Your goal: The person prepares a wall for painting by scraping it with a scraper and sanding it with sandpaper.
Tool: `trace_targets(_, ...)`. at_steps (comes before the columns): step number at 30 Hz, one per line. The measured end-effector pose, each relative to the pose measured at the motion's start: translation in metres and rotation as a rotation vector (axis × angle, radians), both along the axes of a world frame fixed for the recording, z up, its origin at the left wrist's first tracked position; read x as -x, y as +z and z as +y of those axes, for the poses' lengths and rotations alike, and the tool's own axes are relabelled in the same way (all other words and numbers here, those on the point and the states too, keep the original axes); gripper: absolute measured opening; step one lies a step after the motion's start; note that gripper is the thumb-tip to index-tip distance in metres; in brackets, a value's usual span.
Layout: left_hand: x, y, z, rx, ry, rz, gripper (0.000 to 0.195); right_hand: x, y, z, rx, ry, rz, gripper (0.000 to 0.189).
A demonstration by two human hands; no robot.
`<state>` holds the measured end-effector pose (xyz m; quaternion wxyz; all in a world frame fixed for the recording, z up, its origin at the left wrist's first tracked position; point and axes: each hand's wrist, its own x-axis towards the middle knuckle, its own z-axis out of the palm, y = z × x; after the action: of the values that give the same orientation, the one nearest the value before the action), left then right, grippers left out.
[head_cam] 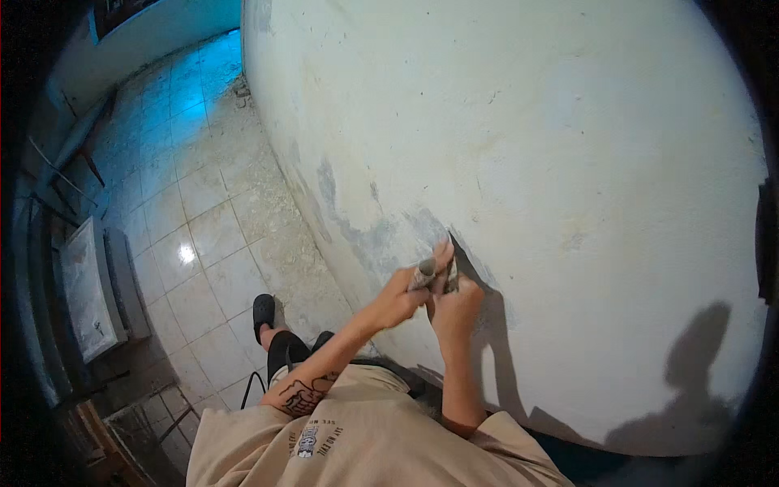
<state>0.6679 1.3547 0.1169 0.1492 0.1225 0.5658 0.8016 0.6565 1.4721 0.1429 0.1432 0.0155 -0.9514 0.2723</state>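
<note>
Both hands are together close to a pale painted wall (578,152) in front of me. My left hand (398,298) is closed around a greyish hand tool with a round, tube-like end (424,273) that faces up towards me. Beside it, my right hand (459,301) grips what looks like the same tool by a mottled grey part (451,277). A finger reaches forward to the wall. The tool's working end is narrow, blurred and mostly hidden by fingers and shadow. Around it the wall shows a scuffed grey patch (423,222) where the paint is worn off.
Flakes and dust (277,201) lie on the tiled floor (210,237) along the wall's foot. Small rubble (242,94) sits by the far wall corner. At left stand a white panel-like box (91,292) and metal-legged furniture (91,167). My foot in a black clog (263,316) is below.
</note>
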Motion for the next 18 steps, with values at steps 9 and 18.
trace_targets(9, 0.011, -0.011, 0.003, -0.086, 0.099, -0.068, 0.038, 0.001, 0.004, -0.002, -0.126, 0.006, 0.037, 0.021)
trace_targets(18, 0.013, -0.018, 0.004, -0.056, 0.082, 0.006, 0.065, 0.004, 0.007, -0.007, -0.12, -0.008, 0.029, 0.02)
